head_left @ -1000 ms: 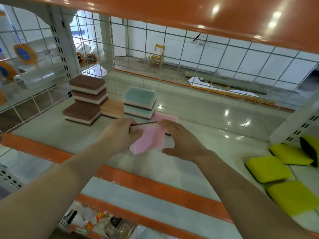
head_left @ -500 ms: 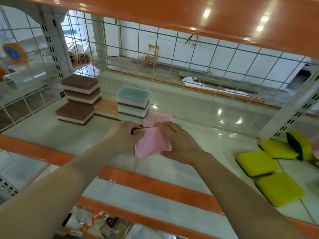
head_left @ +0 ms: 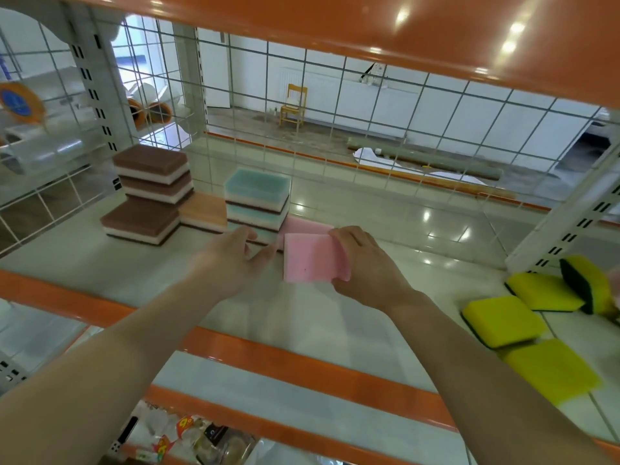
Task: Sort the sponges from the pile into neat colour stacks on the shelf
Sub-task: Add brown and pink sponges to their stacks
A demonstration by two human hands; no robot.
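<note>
A pink sponge point(head_left: 310, 258) is held over the shelf point(head_left: 84, 263), just in front of another pink sponge point(head_left: 307, 226) lying flat. My right hand point(head_left: 365, 266) grips its right side, fingers curled over the top edge. My left hand point(head_left: 231, 260) sits at its left edge, thumb toward the sponge; whether it still touches is unclear. Behind stand a teal stack point(head_left: 256, 196), an orange sponge point(head_left: 203, 213) and brown sponges point(head_left: 151, 172). Yellow sponges point(head_left: 503, 320) lie scattered at the right.
A wire grid point(head_left: 335, 129) closes the shelf's back and left side. An orange shelf point(head_left: 369, 28) hangs overhead, and an orange front lip point(head_left: 302, 367) runs below my arms. A white upright post point(head_left: 570, 223) stands at the right.
The pink sponge has turned from tilted to squarer and moved right toward the flat pink one. My left hand has loosened from its left edge while the right keeps its grip.
</note>
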